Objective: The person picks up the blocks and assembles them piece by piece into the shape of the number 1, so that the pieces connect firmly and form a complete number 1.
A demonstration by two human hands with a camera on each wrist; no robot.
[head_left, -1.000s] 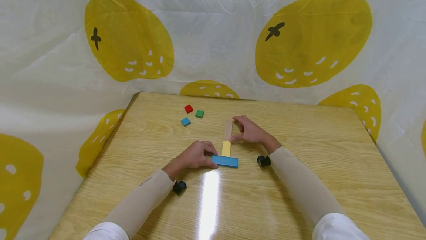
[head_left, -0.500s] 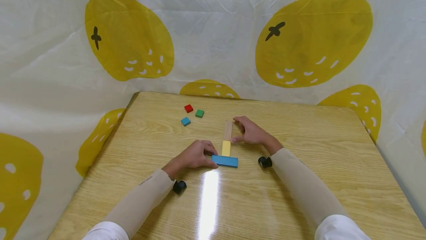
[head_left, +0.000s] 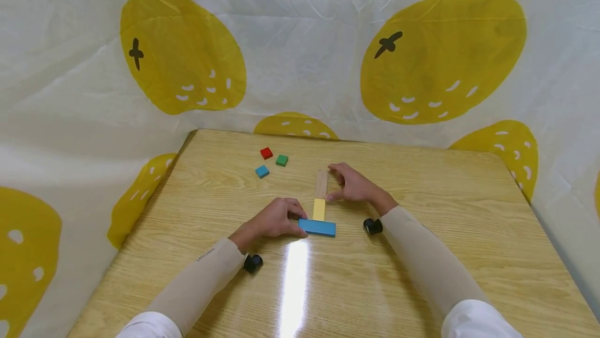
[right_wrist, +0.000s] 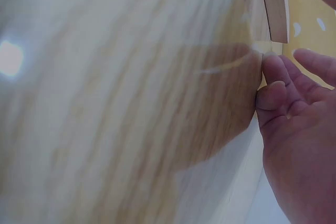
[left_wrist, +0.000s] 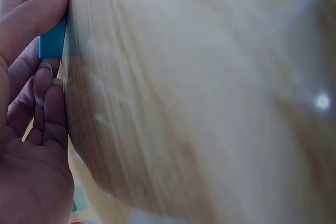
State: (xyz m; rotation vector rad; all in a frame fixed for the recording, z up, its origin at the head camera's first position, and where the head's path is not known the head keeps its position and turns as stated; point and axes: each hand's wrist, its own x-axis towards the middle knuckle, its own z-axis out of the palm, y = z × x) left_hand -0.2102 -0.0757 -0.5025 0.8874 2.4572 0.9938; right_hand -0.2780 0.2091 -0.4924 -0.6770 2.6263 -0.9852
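One white sheet [head_left: 300,57], printed with large yellow fruit, hangs behind and to the sides of the work area and is visibly creased. Next in size is the wood-grain table [head_left: 398,275], its surface glossy, with a bright streak of reflected light toward the near side. Two beige sleeves, the left [head_left: 197,280] and the right [head_left: 431,260], extend over it from the near edge. The left hand [head_left: 276,218] grasps the left end of the long blue block [head_left: 321,227], thumb on the near side and fingers on the far side; the left wrist view confirms the thumb against the block. The right hand [head_left: 358,187] is released, thumb and index finger spread beside the right flank of the plain wooden block [head_left: 321,184]; whether it makes contact cannot be told. Long blue block lies flat, crosswise on the table. Plain wooden block points away from the person, its near end meeting the shorter yellow block [head_left: 319,209], which in turn meets the far side of the long blue block near its middle. Smallest items: red square [head_left: 266,153], green square [head_left: 282,160] and blue square [head_left: 262,171], lying apart in a loose triangle toward the far left, red farthest, blue nearest.
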